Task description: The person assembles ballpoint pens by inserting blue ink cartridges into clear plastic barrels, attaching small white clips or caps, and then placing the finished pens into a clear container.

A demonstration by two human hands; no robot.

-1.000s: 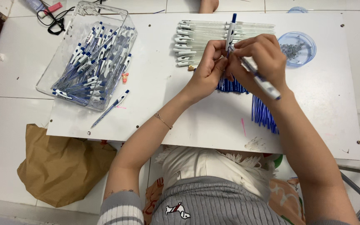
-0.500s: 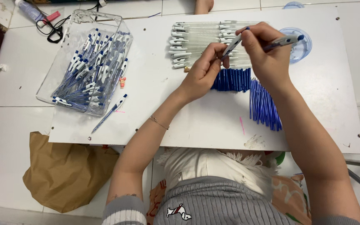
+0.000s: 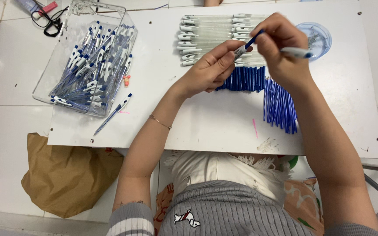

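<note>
My left hand [image 3: 211, 70] holds a clear pen barrel [image 3: 241, 50] by its lower end, tilted up to the right. My right hand [image 3: 281, 52] pinches the blue tip at the barrel's upper end and also keeps a second pen [image 3: 297, 52] tucked between its fingers. Both hands hover over a row of clear pen barrels [image 3: 206, 30] and a row of dark blue pen parts [image 3: 246, 81]. A fan of thin blue refills [image 3: 280, 107] lies to the right, on the white board [image 3: 197, 122].
A clear plastic box [image 3: 90, 61] of finished blue-and-white pens stands at the left, one loose pen [image 3: 113, 113] beside it. A blue dish of small springs [image 3: 316, 37] sits at the back right. Scissors [image 3: 49, 19] lie at the far left; a brown paper bag [image 3: 71, 175] is on the floor.
Both hands have lifted the barrel slightly and shifted left over the rows. My right hand has moved from holding a pen aside to pinching the barrel's blue tip.
</note>
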